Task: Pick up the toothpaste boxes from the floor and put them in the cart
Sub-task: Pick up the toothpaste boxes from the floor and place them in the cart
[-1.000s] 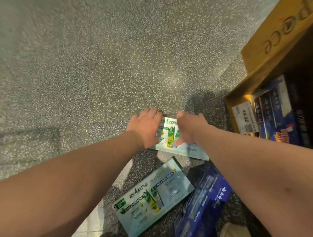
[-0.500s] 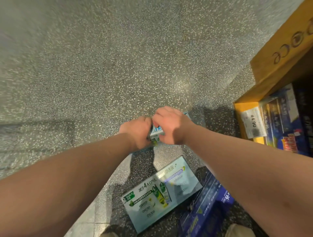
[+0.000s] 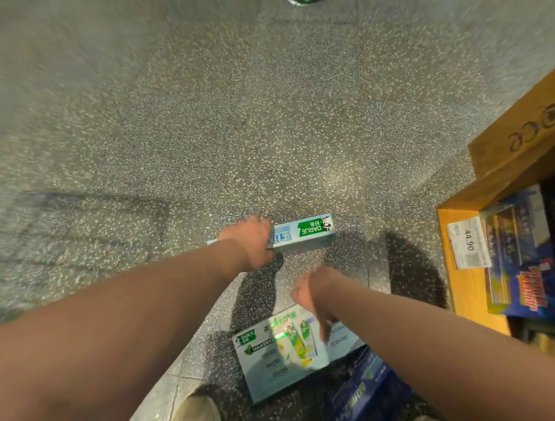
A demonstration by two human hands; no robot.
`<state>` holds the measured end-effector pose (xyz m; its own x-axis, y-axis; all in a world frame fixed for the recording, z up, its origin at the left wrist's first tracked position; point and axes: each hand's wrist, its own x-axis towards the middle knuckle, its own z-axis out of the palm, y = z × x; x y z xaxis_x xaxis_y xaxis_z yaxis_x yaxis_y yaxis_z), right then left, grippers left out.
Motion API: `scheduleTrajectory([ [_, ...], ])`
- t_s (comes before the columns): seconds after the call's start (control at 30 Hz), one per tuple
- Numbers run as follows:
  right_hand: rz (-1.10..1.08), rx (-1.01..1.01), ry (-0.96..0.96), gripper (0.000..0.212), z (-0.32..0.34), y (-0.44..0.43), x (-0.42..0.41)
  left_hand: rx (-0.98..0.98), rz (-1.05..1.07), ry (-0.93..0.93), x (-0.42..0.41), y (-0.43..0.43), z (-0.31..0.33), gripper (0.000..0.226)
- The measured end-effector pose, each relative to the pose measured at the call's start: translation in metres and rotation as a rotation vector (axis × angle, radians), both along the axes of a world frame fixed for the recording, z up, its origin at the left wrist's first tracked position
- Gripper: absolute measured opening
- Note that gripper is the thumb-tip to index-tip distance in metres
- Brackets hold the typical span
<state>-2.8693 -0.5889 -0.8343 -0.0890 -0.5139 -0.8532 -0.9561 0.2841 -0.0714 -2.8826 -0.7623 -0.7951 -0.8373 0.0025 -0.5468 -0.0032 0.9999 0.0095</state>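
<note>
Left hand (image 3: pixel 250 247) around toothpaste box (image 3: pixel 303 237)

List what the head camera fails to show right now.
- Right hand: motion-blurred in the head view; finger pose unclear.
- Left hand: fingertips hidden behind the toothpaste box it grips.
- Blue box: covered by the right forearm, cut by the bottom edge.
- Green object: cut off by the top edge; unidentifiable.

Single head-worn view, looking steeply down, close above floor (image 3: pixel 210 120)
</note>
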Motion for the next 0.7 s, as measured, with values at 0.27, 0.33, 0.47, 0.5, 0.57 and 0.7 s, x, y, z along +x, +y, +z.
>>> scheduleTrajectory([
  [0.27,-0.097,-0.011,-0.020,0.096,-0.006,0.007,0.008,0.045,0.034,0.000,-0.001,0.005,-0.008,0.031],
  [0.33,-0.139,-0.026,-0.051,0.097,0.000,0.006,0.007,0.066,0.031,0.003,0.000,0.003,-0.009,0.030],
  [0.47,-0.202,-0.120,-0.038,0.098,0.009,0.006,-0.002,0.104,-0.003,0.005,0.001,-0.002,-0.009,0.033],
  [0.5,-0.188,-0.166,-0.003,0.097,0.010,0.006,-0.004,0.108,-0.006,0.006,0.001,-0.003,-0.009,0.039],
  [0.57,-0.162,-0.268,0.069,0.097,0.009,0.009,-0.008,0.118,0.004,-0.001,0.000,-0.006,-0.011,0.051],
  [0.7,-0.118,-0.517,0.224,0.088,0.008,0.015,-0.013,0.190,0.036,-0.027,0.003,-0.008,-0.013,0.058],
])
